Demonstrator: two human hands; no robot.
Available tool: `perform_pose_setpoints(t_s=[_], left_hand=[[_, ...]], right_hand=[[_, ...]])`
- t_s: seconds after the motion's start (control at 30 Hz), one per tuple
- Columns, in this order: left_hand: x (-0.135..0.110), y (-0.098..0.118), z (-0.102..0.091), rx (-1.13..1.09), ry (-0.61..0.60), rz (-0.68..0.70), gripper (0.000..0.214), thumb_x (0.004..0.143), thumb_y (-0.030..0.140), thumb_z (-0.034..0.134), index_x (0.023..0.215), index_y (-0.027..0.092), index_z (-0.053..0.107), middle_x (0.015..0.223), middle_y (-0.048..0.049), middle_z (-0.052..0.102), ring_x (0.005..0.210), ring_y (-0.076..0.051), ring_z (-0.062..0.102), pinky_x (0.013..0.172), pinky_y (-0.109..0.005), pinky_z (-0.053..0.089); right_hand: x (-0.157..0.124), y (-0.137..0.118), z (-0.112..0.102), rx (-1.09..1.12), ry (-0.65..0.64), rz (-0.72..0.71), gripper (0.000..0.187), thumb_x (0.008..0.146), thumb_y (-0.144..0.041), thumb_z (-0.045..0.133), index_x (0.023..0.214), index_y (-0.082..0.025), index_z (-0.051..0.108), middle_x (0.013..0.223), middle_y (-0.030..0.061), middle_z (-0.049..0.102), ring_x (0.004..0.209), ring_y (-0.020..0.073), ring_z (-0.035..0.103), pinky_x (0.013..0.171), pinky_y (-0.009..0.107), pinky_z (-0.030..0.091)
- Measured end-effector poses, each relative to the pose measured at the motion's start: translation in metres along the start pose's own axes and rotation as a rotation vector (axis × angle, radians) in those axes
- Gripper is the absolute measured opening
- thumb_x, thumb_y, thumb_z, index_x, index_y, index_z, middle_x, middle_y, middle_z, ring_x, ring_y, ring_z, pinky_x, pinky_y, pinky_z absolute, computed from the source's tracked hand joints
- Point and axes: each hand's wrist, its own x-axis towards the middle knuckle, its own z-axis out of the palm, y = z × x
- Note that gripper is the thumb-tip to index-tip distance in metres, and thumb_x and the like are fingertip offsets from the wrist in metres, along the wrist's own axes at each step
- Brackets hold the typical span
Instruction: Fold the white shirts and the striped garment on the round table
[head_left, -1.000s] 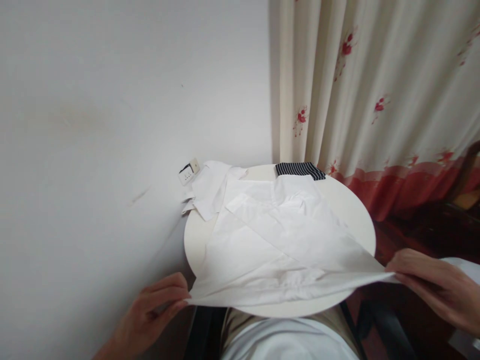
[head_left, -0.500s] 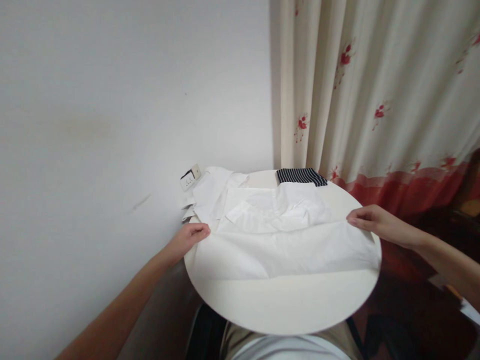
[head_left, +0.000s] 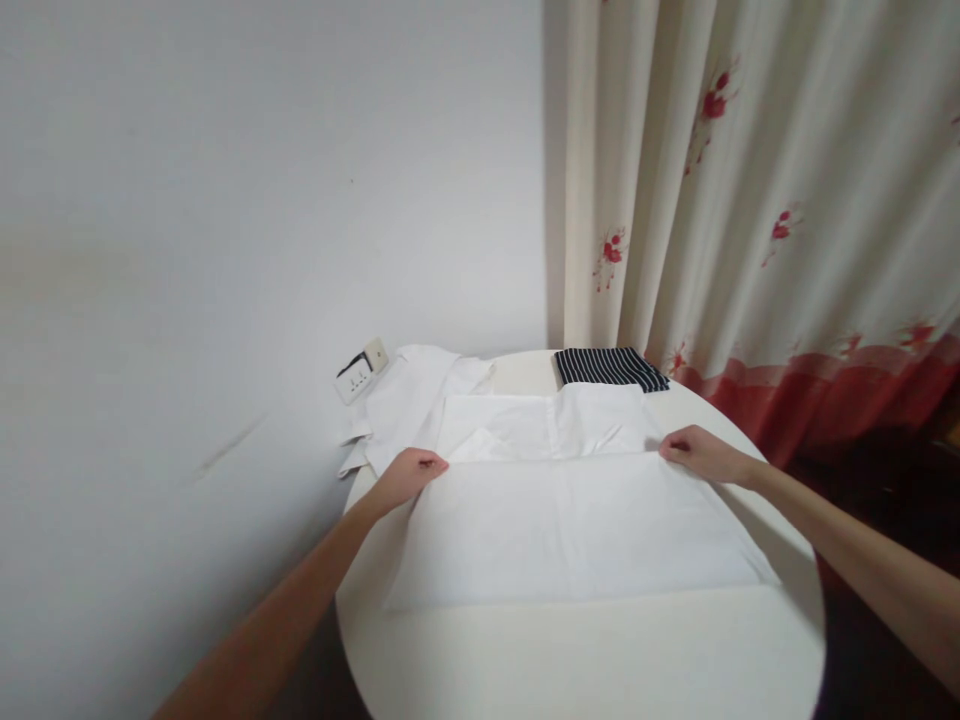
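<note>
A white garment (head_left: 592,530) lies spread over the round table, its near part pulled up into a straight raised edge. At the left end of that edge, my left hand (head_left: 409,475) pinches the fabric between thumb and fingers. The opposite end is pinched by my right hand (head_left: 694,452). A faint line runs down the middle of the lifted panel. Behind it, the rest of the garment lies flatter, with creases. More white fabric (head_left: 420,385) lies at the far left and overhangs the table edge; I cannot tell whether it belongs to the same garment.
A folded black-and-white striped cloth (head_left: 611,367) rests at the back of the white round table (head_left: 585,660). A socket (head_left: 354,380) is on the wall (head_left: 262,200) to the left. A flowered curtain (head_left: 750,200) hangs at the right.
Both hands have come closer together, still gripping the garment's edge. The panel facing me now looks taller and smoother. The view has shifted, with the table appearing larger.
</note>
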Motion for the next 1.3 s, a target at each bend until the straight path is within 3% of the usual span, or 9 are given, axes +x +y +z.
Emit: perform_pose_setpoints(t_s=[0.17,0.47,0.53,0.63,0.77,0.9,0.97,1.07,1.3], left_hand=[[0.012,-0.013,0.01,0.093,0.023,-0.037,0.034,0.081,0.047,0.058,0.08,0.018,0.076,0.078,-0.0049,0.075,0.076,-0.023,0.067,0.072,-0.029,0.045],[0.009,-0.001,0.016,0.286,0.094,-0.067,0.02,0.084,0.035,0.059,0.082,0.019,0.071,0.072,-0.0023,0.067,0.072,-0.02,0.064,0.07,-0.03,0.045],[0.007,0.006,0.019,0.374,0.15,0.008,0.02,0.087,0.031,0.056,0.09,0.018,0.07,0.085,-0.0062,0.071,0.082,-0.023,0.066,0.079,-0.034,0.05],[-0.003,0.035,0.035,0.463,0.257,0.22,0.033,0.094,0.03,0.048,0.119,0.015,0.064,0.123,-0.0155,0.067,0.116,-0.028,0.062,0.102,-0.045,0.047],[-0.021,0.102,0.08,0.47,0.066,0.482,0.054,0.103,0.037,0.036,0.154,0.018,0.034,0.159,-0.012,0.039,0.148,-0.025,0.034,0.12,-0.048,0.031],[-0.024,0.141,0.127,0.514,-0.058,0.532,0.057,0.105,0.035,0.026,0.159,0.014,0.023,0.164,-0.0117,0.028,0.153,-0.023,0.019,0.124,-0.049,0.02],[-0.021,0.142,0.142,0.525,-0.056,0.525,0.058,0.105,0.033,0.023,0.158,0.011,0.024,0.164,-0.0131,0.025,0.154,-0.024,0.015,0.125,-0.049,0.017],[-0.018,0.134,0.151,0.522,-0.039,0.515,0.058,0.105,0.032,0.021,0.16,0.012,0.021,0.166,-0.0112,0.02,0.155,-0.022,0.013,0.126,-0.048,0.014],[-0.019,0.126,0.146,0.524,-0.022,0.407,0.063,0.104,0.044,0.029,0.16,0.014,0.02,0.166,-0.0097,0.018,0.154,-0.025,0.013,0.125,-0.049,0.017]], right_hand=[[0.006,0.004,0.007,-0.198,0.024,-0.028,0.038,0.082,-0.047,0.049,0.06,-0.019,0.057,0.058,0.0006,0.057,0.061,0.0171,0.051,0.06,0.029,0.034],[0.0,0.009,0.015,-0.383,0.073,0.022,0.028,0.09,-0.037,0.048,0.076,-0.02,0.066,0.077,0.0049,0.071,0.073,0.0203,0.062,0.066,0.029,0.039],[-0.003,0.003,0.014,-0.484,0.115,0.055,0.026,0.09,-0.037,0.051,0.081,-0.02,0.068,0.084,0.0064,0.072,0.077,0.0213,0.064,0.068,0.029,0.041],[-0.008,-0.023,0.018,-0.673,0.237,0.028,0.024,0.091,-0.034,0.054,0.097,-0.017,0.071,0.101,0.0129,0.071,0.093,0.0269,0.064,0.079,0.034,0.046],[-0.011,-0.082,0.058,-0.682,0.294,-0.132,0.036,0.097,-0.027,0.044,0.122,-0.012,0.066,0.126,0.0177,0.064,0.117,0.0302,0.057,0.098,0.041,0.046],[-0.011,-0.122,0.126,-0.601,0.217,-0.32,0.052,0.097,-0.021,0.036,0.146,-0.01,0.049,0.148,0.017,0.051,0.137,0.0288,0.045,0.112,0.045,0.037],[-0.01,-0.126,0.151,-0.614,0.189,-0.288,0.058,0.095,-0.019,0.034,0.151,-0.006,0.041,0.156,0.0185,0.042,0.145,0.0305,0.036,0.116,0.05,0.03],[-0.009,-0.119,0.165,-0.617,0.16,-0.237,0.06,0.098,-0.025,0.032,0.155,-0.006,0.034,0.16,0.0172,0.033,0.15,0.0297,0.027,0.12,0.052,0.021],[-0.011,-0.099,0.15,-0.593,0.16,-0.181,0.067,0.102,-0.046,0.03,0.157,-0.007,0.03,0.163,0.0173,0.027,0.152,0.029,0.021,0.121,0.05,0.017]])
